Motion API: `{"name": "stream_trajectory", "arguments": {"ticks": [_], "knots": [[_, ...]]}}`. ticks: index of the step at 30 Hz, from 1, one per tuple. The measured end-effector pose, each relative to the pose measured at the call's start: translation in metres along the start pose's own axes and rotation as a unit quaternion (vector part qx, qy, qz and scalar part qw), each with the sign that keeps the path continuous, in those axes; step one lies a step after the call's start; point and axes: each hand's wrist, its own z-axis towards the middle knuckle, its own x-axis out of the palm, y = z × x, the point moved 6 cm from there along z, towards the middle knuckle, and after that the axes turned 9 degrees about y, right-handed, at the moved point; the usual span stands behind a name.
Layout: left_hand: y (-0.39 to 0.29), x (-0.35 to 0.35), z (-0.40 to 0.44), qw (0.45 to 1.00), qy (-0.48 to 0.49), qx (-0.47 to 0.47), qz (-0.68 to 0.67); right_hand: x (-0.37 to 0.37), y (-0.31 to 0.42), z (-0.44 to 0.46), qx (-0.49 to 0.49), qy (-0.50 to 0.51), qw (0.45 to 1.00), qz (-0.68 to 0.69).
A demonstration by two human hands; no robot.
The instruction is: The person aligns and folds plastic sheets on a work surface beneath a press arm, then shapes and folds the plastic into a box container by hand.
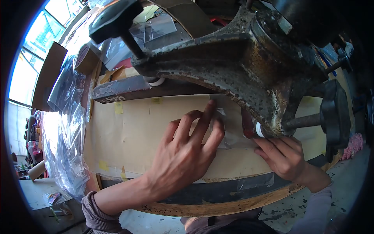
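At the clear film (235, 134) rests the left hand (186, 146) (fingers apart) — right hand (285, 158), grip unclear.

The cast-metal bracket (218, 56) runs out past the top edge, and it hides part of the dark bar (132, 89) and of the tan sheet (128, 136). It also crowds the fingers of the right hand (287, 156), so whether their tips grip the clear plastic (233, 136) cannot be told. The left hand (187, 152) covers some of that plastic, whose outline is too faint to trace. Lettering (114, 99) on the bar is too blurred to read. The 2 sleeves (100, 212) are cut off at the bottom.
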Motion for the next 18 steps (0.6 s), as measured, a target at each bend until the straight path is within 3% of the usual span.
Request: {"name": "stream_trajectory", "arguments": {"ticks": [18], "knots": [[-0.007, -0.004, 0.002, 0.999, 0.017, -0.005, 0.045, 0.003, -0.003, -0.009, 0.009, 0.007, 1.0, -0.015]]}}
